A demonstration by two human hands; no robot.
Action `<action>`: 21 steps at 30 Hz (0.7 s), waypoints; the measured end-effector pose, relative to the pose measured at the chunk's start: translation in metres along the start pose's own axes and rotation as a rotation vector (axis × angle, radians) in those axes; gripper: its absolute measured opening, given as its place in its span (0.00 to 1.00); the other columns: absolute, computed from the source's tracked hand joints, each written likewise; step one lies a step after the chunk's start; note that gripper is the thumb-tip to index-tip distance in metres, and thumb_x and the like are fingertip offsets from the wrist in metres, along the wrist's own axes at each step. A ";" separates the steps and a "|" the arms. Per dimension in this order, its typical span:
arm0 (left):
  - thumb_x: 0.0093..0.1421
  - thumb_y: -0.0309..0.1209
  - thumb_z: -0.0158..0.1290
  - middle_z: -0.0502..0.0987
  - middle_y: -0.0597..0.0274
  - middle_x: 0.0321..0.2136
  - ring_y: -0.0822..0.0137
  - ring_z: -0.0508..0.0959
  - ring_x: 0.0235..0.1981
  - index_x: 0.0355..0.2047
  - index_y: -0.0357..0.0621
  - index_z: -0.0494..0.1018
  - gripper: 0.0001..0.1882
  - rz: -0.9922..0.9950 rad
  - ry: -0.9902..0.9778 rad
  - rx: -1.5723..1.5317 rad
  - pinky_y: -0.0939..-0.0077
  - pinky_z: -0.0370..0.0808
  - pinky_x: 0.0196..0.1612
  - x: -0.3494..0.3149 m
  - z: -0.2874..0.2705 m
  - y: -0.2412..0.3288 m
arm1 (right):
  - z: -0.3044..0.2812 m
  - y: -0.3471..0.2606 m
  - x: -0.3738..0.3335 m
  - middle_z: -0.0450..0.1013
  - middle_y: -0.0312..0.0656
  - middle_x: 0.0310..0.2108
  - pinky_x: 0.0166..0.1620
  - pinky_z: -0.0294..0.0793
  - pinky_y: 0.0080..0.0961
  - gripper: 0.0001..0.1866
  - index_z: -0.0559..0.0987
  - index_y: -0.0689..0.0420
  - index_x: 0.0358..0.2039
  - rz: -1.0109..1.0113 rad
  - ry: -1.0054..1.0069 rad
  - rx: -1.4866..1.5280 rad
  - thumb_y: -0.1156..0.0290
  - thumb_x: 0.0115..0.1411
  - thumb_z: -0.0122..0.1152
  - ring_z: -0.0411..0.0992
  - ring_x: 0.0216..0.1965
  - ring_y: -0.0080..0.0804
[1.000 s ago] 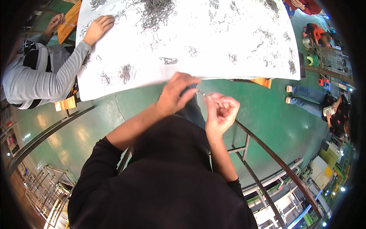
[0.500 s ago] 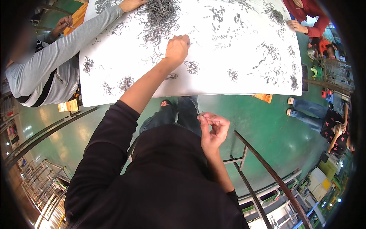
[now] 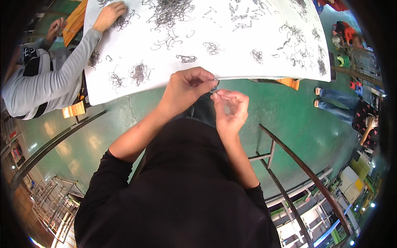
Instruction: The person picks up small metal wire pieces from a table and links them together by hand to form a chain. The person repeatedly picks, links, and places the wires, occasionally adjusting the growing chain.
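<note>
My left hand [image 3: 182, 93] is drawn in just off the near edge of the table, its thumb and forefinger pinched on a small dark curved wire piece [image 3: 216, 84]. Close beside it, my right hand [image 3: 232, 113] has its thumb and forefinger pressed together at the lower end of a small dark bit. The fingertips nearly meet, and whether the two pieces are joined cannot be made out. On the white tabletop [image 3: 235, 68] ahead lies a flat cluster of dark oval links [image 3: 186, 58], with a big heap of dark wire pieces [image 3: 167, 12] beyond.
Several small piles, such as one wire pile [image 3: 140, 73], dot the table. At the left a grey-sleeved person's hand [image 3: 109, 16] reaches over it. Dark metal rails [image 3: 306, 182] stand at my right. Another person's jeans-clad legs [image 3: 337, 103] show farther right.
My left hand has come back from beside the big heap to my right hand, now pinching a wire piece. The grey-sleeved person's hand has moved left and nearer. My view has shifted slightly.
</note>
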State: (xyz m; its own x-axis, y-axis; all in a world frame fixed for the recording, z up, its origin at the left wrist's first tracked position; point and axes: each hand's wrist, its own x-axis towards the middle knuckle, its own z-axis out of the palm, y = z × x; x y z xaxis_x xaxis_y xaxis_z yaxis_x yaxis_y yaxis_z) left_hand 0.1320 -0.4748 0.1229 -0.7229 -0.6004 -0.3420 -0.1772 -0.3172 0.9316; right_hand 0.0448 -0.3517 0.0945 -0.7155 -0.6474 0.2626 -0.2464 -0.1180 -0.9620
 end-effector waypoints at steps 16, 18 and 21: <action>0.52 0.23 0.60 0.77 0.58 0.35 0.63 0.77 0.35 0.33 0.41 0.78 0.07 0.460 0.268 0.327 0.73 0.74 0.36 -0.008 -0.001 -0.012 | -0.002 0.017 0.025 0.77 0.45 0.33 0.28 0.76 0.22 0.12 0.72 0.61 0.37 -0.115 -0.202 -0.106 0.80 0.54 0.65 0.77 0.30 0.28; 0.53 0.22 0.59 0.77 0.58 0.34 0.63 0.76 0.36 0.33 0.41 0.78 0.07 0.447 0.289 0.365 0.74 0.73 0.38 -0.010 -0.001 -0.015 | -0.009 0.031 0.064 0.76 0.45 0.33 0.28 0.74 0.24 0.08 0.73 0.61 0.35 -0.089 -0.304 -0.292 0.77 0.56 0.62 0.76 0.29 0.29; 0.52 0.21 0.60 0.77 0.59 0.34 0.63 0.76 0.36 0.33 0.41 0.78 0.07 0.432 0.313 0.366 0.73 0.73 0.38 -0.011 0.002 -0.018 | 0.014 0.073 0.146 0.74 0.44 0.34 0.30 0.73 0.29 0.04 0.75 0.60 0.33 -0.152 -0.451 -0.468 0.73 0.60 0.57 0.75 0.28 0.36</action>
State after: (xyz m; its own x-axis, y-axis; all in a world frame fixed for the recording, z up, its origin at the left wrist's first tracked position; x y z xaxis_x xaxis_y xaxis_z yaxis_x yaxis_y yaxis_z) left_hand 0.1420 -0.4613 0.1097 -0.5610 -0.8211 0.1054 -0.1702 0.2390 0.9560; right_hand -0.0689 -0.4652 0.0617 -0.3318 -0.9131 0.2371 -0.6535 0.0412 -0.7558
